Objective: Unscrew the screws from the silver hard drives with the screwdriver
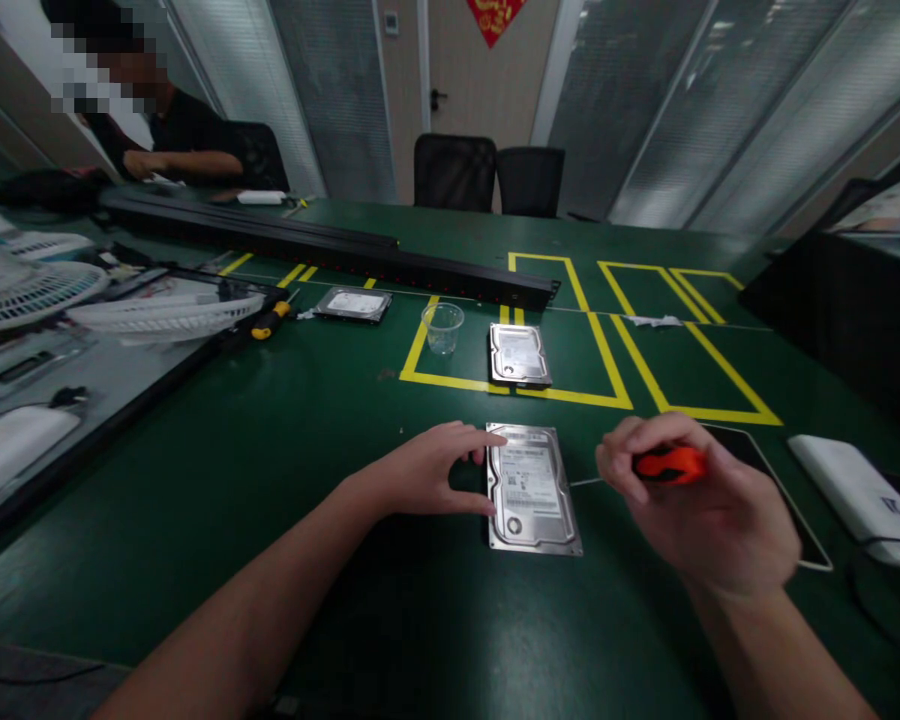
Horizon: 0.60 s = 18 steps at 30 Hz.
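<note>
A silver hard drive [529, 490] lies flat on the green table in front of me, label side up. My left hand [450, 465] steadies its left side, the index finger over the upper edge and the thumb against the lower part. In my right hand [709, 510] is a screwdriver [671, 464] with an orange and black handle. Its thin shaft points left, and the tip is at the drive's right side; whether it sits in a screw I cannot tell. Farther back are a second hard drive [520, 355] and a clear plastic cup [442, 330].
Another drive [352, 304] and a yellow-black screwdriver [271, 320] lie at the left, near a tray edge and white fan parts [165, 315]. A long black bar [330, 250] crosses behind. At right are a dark tablet-like panel [776, 490] and a white box [862, 495]. A person sits far left.
</note>
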Each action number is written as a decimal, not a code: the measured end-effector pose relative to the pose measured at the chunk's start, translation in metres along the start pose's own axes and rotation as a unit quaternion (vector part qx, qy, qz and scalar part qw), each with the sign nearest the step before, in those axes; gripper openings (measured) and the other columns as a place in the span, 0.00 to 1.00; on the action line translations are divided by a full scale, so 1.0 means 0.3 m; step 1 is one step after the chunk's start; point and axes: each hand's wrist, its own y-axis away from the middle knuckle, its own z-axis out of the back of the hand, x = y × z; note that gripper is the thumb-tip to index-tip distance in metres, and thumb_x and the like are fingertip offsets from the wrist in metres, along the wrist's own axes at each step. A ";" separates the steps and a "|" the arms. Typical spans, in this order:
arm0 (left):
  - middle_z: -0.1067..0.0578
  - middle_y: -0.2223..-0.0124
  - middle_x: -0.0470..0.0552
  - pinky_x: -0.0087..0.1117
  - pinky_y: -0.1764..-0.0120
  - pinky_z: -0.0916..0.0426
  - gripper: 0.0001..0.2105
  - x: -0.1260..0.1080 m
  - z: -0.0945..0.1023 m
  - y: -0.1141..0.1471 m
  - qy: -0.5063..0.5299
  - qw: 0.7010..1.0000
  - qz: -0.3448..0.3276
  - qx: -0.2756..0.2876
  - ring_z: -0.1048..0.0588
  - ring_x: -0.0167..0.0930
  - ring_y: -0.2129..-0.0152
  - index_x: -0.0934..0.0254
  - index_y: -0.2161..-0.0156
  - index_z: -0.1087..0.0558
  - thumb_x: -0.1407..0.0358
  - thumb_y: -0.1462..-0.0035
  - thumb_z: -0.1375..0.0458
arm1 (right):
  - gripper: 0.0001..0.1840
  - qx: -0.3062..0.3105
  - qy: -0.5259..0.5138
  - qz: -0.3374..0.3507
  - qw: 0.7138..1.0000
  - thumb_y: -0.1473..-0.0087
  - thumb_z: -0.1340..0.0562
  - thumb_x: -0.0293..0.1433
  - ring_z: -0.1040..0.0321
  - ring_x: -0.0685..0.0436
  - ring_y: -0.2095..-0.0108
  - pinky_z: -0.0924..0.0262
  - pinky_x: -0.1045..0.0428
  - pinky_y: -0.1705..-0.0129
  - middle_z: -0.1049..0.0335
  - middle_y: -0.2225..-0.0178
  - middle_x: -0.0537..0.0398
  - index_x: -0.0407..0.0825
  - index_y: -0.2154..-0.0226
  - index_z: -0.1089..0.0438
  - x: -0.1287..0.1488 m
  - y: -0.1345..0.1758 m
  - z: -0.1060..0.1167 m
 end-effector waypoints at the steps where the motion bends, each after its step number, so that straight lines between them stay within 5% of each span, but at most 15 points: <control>1: 0.24 0.51 0.54 0.42 0.50 0.31 0.39 0.000 0.000 0.000 0.001 1.000 0.000 0.000 0.26 0.39 0.54 0.58 0.30 0.33 0.52 0.43 0.26 | 0.19 0.002 0.005 0.000 1.000 0.32 0.44 0.42 0.37 0.44 0.71 0.43 0.47 0.68 0.29 0.69 0.49 0.48 0.63 0.22 0.000 0.000 0.002; 7: 0.24 0.51 0.55 0.42 0.50 0.31 0.40 0.004 -0.003 0.001 0.000 1.000 -0.002 -0.003 0.26 0.39 0.55 0.58 0.30 0.33 0.51 0.44 0.26 | 0.07 0.010 0.007 -0.016 1.000 0.36 0.34 0.39 0.33 0.45 0.73 0.42 0.48 0.71 0.26 0.64 0.52 0.54 0.61 0.30 -0.004 0.005 0.001; 18: 0.24 0.51 0.55 0.42 0.50 0.32 0.39 0.001 0.001 -0.001 0.002 1.000 -0.003 -0.002 0.26 0.39 0.55 0.59 0.30 0.33 0.52 0.43 0.26 | 0.20 -0.001 0.005 0.010 1.000 0.30 0.43 0.45 0.41 0.45 0.74 0.48 0.46 0.70 0.32 0.74 0.53 0.50 0.64 0.24 -0.023 0.004 -0.005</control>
